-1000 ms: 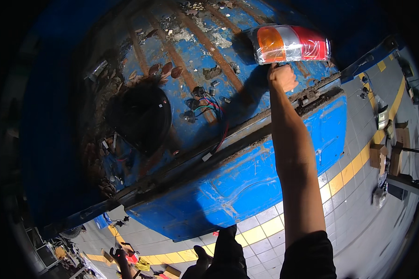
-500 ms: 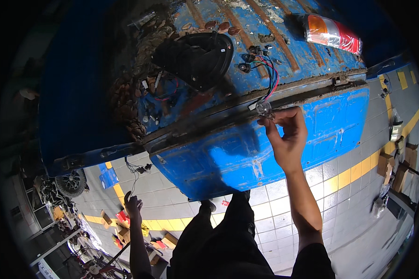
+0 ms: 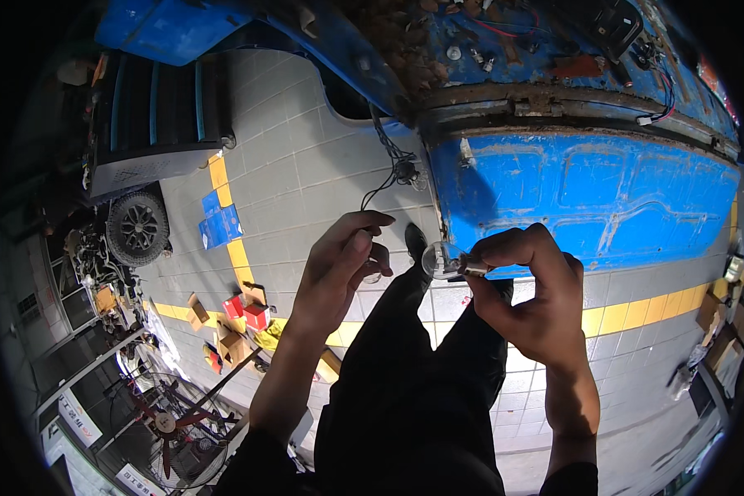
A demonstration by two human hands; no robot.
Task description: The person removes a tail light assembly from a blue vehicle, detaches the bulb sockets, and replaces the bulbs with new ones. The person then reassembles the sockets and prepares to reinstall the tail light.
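Between the thumb and fingers of my right hand (image 3: 525,289) is a clear glass light bulb (image 3: 441,259), its metal base pinched and its glass pointing left. My left hand (image 3: 339,269) is just left of it, fingers curled in. A small clear rounded piece (image 3: 373,277) shows by its fingertips, too hidden to name. Dark wires (image 3: 378,188) with a black lamp socket (image 3: 404,171) hang from the blue truck's corner and run down behind my left hand. Both hands are in front of my legs, beside the lowered blue tailgate (image 3: 587,198).
On the rusty truck bed lie small bulbs (image 3: 481,59), a black lamp housing (image 3: 608,29) and a wire plug (image 3: 645,121). A wheel (image 3: 137,228), red boxes (image 3: 256,317), open cartons (image 3: 236,347) and a floor fan (image 3: 165,423) stand to the left. A yellow line (image 3: 628,318) crosses the tiled floor.
The view has swung left, toward the truck's corner. My right hand has brought the bulb down from the bed edge, and my left hand has come up close to it.
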